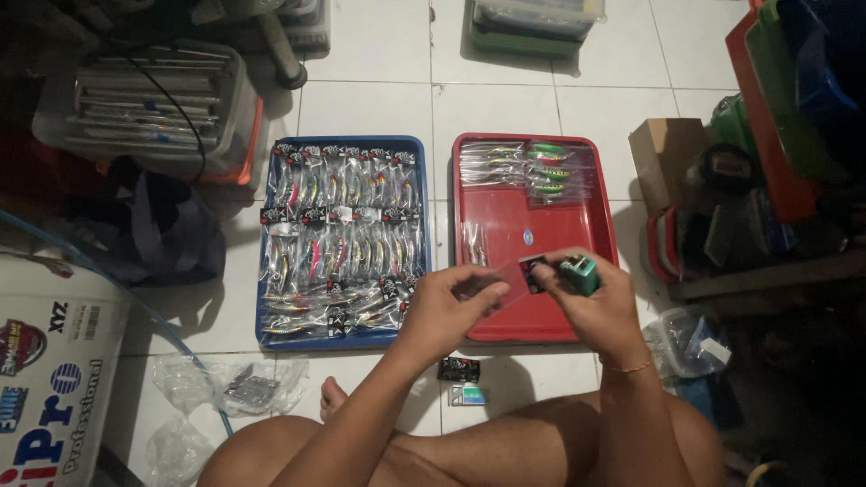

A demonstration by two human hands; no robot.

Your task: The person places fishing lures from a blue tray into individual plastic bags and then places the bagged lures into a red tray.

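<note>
A: What is held at this moment, and where?

B: A small clear plastic sleeve (494,287) with a dark header card (534,271) is held over the near part of the red tray (469,234). The left hand (444,311) is closed on the sleeve's left end; the right hand (603,302) is closed around a small green stapler (580,273), whose mouth is set at the card.

A: How is such a sleeve judged to handle?

B: It is judged very light, thin and slippery, and easily creased. A pinch at the edge, near the stiffer card, seems the safest hold. If a lure with hooks is inside, which cannot be told here, the middle should be avoided.

A: And what lies around?

B: On the blue tray (264,271) many packed lures (347,234) are laid in rows. A few green lures (547,169) in clear bags are seen at the far end of the red tray. On the floor (379,108), near the knees, spare cards (458,369) are placed, with empty bags (236,383) to the left. Nothing is seen between the hands and the trays.
</note>
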